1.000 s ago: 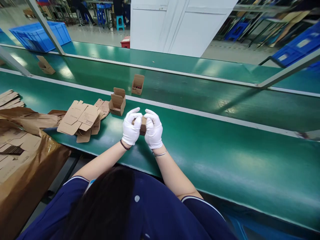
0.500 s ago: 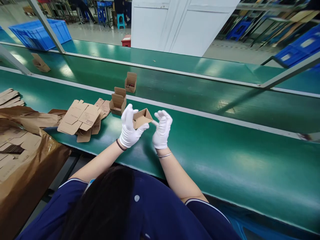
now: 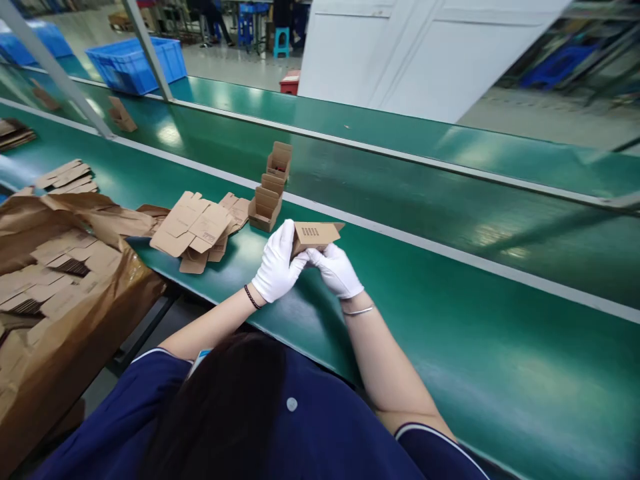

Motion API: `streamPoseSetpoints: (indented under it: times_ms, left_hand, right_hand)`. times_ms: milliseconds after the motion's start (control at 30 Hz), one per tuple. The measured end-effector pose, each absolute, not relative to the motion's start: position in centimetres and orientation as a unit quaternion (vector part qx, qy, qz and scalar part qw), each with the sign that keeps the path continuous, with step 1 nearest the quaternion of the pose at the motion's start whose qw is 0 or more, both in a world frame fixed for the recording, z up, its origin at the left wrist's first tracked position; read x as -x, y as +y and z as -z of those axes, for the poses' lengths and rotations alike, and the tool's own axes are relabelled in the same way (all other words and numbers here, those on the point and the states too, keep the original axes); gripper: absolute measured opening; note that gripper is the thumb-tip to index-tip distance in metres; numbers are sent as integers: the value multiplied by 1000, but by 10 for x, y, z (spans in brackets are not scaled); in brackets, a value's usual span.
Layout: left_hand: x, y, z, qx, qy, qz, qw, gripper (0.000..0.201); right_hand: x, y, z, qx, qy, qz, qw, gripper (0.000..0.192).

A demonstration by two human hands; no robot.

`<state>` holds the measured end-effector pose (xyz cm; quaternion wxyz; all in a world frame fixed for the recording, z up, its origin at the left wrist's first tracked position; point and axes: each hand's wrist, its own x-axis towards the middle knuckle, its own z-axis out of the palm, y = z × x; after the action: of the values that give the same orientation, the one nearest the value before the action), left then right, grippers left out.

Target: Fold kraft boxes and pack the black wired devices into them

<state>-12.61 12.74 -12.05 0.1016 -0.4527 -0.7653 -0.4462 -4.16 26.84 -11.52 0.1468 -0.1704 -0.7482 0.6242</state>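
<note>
Between my two white-gloved hands is a small brown cardboard box (image 3: 317,233), partly folded, with a row of dark printed marks on the panel facing up. My left hand (image 3: 277,263) grips its left end, fingers behind and thumb in front. My right hand (image 3: 336,269) pinches its lower near edge, close to the left thumb. The underside of the box is hidden by the gloves. Just beyond my left hand stand open cardboard boxes (image 3: 264,209) near the pale rail. Left of them lies a loose pile of flat cardboard blanks (image 3: 189,223) on the green work surface.
A large brown paper-lined container (image 3: 125,293) full of flat blanks sits at my left. Another open box (image 3: 279,162) with something dark inside stands on the belt (image 3: 380,177) past the rail (image 3: 400,234). A blue crate (image 3: 135,65) and slanting metal posts (image 3: 147,50) are farther back.
The box has been turned so that a printed panel faces up instead of its open side. My right hand has closed from spread fingers onto the box. The whole view has shifted.
</note>
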Motion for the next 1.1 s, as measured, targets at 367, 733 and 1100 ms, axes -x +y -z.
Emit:
streamPoseSetpoints:
  times_ms: [367, 733, 1100]
  left_hand:
    - [301, 28, 68, 128, -961, 219, 112, 88]
    - [309, 30, 51, 148, -922, 288, 210, 48]
    - [186, 99, 45, 343, -737, 574, 97, 43]
  right_hand:
    - [164, 294, 108, 168, -982, -77, -21, 32]
    - [119, 233, 100, 101, -875, -402, 249, 37]
    - [106, 223, 71, 97, -617, -705, 335, 49]
